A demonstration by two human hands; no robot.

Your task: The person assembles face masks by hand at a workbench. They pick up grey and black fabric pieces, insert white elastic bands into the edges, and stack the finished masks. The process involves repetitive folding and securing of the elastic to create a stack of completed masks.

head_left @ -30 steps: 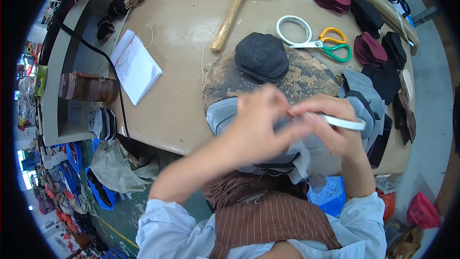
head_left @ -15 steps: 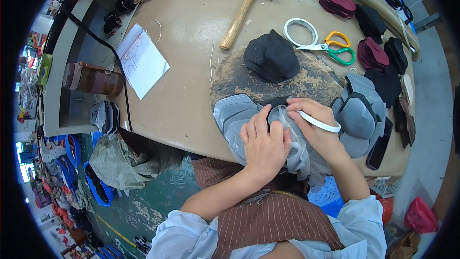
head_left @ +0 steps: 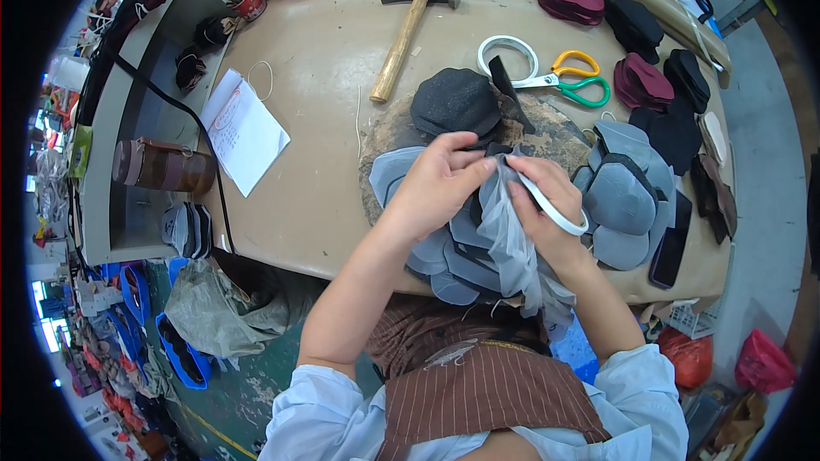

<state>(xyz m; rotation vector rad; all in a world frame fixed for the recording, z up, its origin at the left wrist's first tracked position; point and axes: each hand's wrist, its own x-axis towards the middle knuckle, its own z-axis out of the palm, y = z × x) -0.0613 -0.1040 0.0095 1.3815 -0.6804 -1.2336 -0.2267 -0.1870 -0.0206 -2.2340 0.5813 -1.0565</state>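
Note:
My left hand is closed, thumb and fingertips pinching the edge of a small black piece. Beside it my right hand is closed on bunched, translucent whitish strips, which hang down toward my lap. A white tape ring is looped over the right-hand fingers. Beneath both hands lie overlapping grey cut pieces, some with dark edges. Just beyond them a stack of black cut pieces rests on a worn round block. A thin black piece tilts up by the stack.
Scissors with orange and green handles lie by a white tape roll. A hammer is farther left. Grey stacks, a phone and maroon stacks line the right. A paper and brown bottle are left.
My left hand has turned and moved up and left, uncovering more grey pieces. A thin black piece now tilts up beside the black stack. The view has shifted slightly.

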